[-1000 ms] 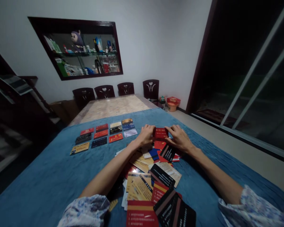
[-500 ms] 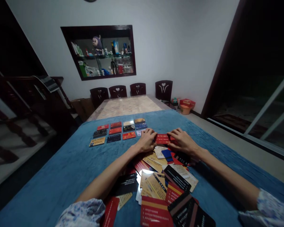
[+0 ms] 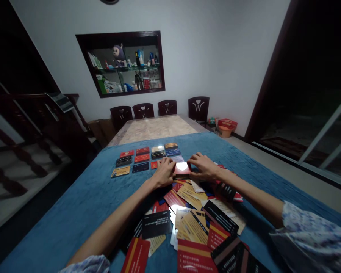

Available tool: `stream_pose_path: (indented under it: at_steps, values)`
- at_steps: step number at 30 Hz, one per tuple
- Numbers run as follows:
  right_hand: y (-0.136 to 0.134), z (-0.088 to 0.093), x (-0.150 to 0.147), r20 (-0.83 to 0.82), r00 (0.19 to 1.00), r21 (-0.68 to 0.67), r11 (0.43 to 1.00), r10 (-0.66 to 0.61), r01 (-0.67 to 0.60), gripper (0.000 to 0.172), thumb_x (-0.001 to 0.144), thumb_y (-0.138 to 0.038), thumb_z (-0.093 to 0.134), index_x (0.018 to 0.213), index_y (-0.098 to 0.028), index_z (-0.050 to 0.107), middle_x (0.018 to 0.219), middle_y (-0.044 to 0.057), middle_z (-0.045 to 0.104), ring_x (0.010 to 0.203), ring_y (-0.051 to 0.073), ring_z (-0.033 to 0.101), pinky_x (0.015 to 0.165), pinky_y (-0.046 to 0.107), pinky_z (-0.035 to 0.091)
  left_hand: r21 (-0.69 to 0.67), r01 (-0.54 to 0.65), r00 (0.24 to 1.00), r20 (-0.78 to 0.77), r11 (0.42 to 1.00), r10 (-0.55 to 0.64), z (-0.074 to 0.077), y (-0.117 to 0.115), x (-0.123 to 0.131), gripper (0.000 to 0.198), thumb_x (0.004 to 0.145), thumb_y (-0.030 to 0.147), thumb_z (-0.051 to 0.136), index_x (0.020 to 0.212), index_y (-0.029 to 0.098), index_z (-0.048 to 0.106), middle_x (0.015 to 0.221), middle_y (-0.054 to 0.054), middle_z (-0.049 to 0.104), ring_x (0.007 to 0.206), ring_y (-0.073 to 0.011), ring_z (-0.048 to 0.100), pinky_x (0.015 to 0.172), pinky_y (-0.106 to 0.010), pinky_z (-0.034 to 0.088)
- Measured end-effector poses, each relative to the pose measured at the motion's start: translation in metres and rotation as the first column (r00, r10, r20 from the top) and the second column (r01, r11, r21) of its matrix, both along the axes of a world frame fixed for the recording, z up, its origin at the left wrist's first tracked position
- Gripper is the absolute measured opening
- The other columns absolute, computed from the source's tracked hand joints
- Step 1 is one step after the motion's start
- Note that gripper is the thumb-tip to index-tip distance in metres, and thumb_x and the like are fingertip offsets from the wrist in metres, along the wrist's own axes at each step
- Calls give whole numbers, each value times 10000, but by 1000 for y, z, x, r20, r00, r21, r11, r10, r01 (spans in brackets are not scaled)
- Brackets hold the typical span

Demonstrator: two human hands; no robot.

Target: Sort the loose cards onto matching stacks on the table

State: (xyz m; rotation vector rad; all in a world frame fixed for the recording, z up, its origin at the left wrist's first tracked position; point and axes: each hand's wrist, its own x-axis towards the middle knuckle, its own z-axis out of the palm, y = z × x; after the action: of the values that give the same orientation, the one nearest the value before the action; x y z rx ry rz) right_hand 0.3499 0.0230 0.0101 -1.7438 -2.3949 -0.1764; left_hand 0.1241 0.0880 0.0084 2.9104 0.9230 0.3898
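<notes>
Between my two hands is a small stack of red cards (image 3: 182, 170), its top shining with glare. My left hand (image 3: 165, 172) grips the stack's left edge, and my right hand (image 3: 203, 167) has its fingers on the right edge. Below them spreads a loose heap of cards: gold cards (image 3: 192, 226), black cards (image 3: 157, 224) and red cards (image 3: 193, 258), some overlapping. Beyond my left hand, cards lie in neat rows, among them a gold card (image 3: 121, 171), a dark blue card (image 3: 141, 167) and red cards (image 3: 142, 157). My left hand partly covers an orange-red card in the front row.
A blue cloth (image 3: 82, 212) covers the near part of the table; its far part is bare marble-like top (image 3: 153, 127). Dark wooden chairs (image 3: 198, 108) stand at the far end. A wall niche (image 3: 127, 62) holds bottles and a purple plush toy.
Both hands have moved left and a little toward me with the red cards, which now show a thick front edge. The view has shifted slightly.
</notes>
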Motion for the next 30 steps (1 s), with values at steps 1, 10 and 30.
stream_pose_path:
  at_steps: [1,10,30]
  values:
    - [4,1,-5,3,1000,-5,1000,10,-10,416,828,-406,681,1186,-197,651,1178,140,619,1074,291,482,776,352,412,-4,-12,1000,-3,1000,12,0,2,-5,406,782,154,605,1184,185,560,1293,-142,525,1237,-305,408,1008,-476,337]
    - [32,18,-53,36,995,-86,993,88,-85,330,847,-426,642,1090,-205,673,1201,139,596,1113,297,470,812,362,418,-13,-146,989,-36,989,146,3,14,-50,431,803,171,601,1232,193,553,1289,-125,529,1228,-290,423,1003,-463,329]
    - [116,28,-131,80,978,-114,977,192,-182,364,860,-464,615,1104,-204,685,1229,152,597,1160,324,486,824,366,451,67,-347,924,-147,935,353,9,70,-124,413,792,174,577,1202,224,578,1295,-113,534,1245,-308,410,968,-480,336]
